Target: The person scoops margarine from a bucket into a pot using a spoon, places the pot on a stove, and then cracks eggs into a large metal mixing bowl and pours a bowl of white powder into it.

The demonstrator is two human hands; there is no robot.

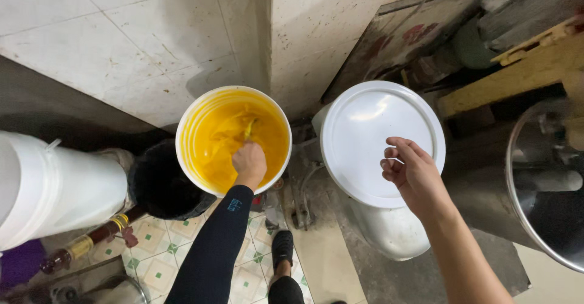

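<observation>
A white bucket (188, 118) holds a thick yellow-orange liquid (222, 137). My left hand (250, 164), in a dark sleeve, reaches into it and is closed around a stirring tool (249, 129) coated in the yellow liquid. To the right stands a second white bucket (389, 231) closed with a round white lid (365, 127). My right hand (410, 173) hovers over the lid's right edge with fingers loosely curled, holding nothing.
A black bucket (161, 185) sits beside the yellow one, and a large white container (55, 188) lies at left. A bottle (91, 240) rests on the patterned tile floor (243, 273). A steel pot (541, 188) stands at right. Tiled wall behind.
</observation>
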